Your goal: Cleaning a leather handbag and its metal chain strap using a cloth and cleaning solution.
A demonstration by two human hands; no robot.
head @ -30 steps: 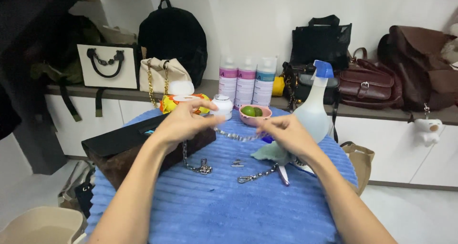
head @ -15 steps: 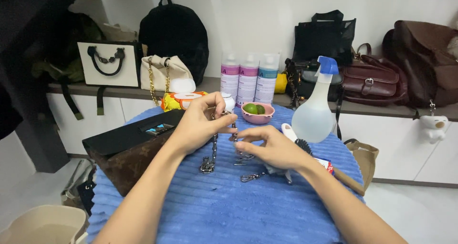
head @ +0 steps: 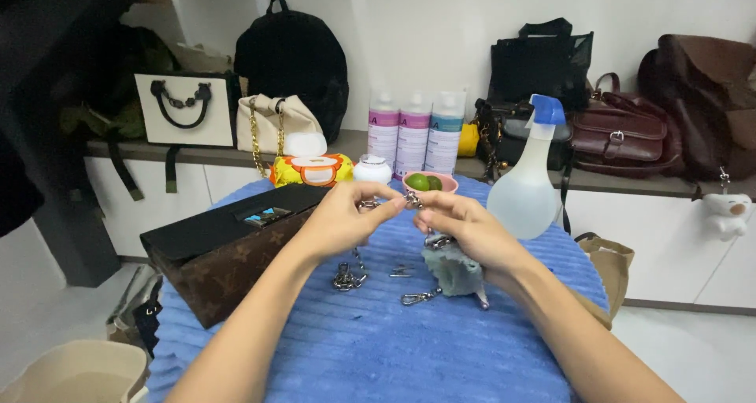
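Note:
My left hand (head: 344,217) and my right hand (head: 465,228) are raised together over a round table with a blue ribbed cover (head: 378,348). Both pinch a silver metal chain (head: 346,275) between their fingertips, with the hands almost touching. The chain hangs down from my left hand to the cover, and its clasp end (head: 417,297) lies near my right wrist. My right hand also holds a grey cloth (head: 455,271) under its palm. A brown patterned bag with a black top (head: 224,245) lies just left of my left forearm.
A clear spray bottle with a blue head (head: 526,184) stands right of my hands. Behind them are a pink bowl with green fruit (head: 429,183), a white jar (head: 372,169), a wipes pack (head: 311,169) and three bottles (head: 416,131). Several handbags line the back shelf. A beige bucket (head: 75,370) sits lower left.
My hands have drawn together and lifted the chain off the cover. My right hand came left from the spray bottle with the grey cloth. The view has shifted slightly.

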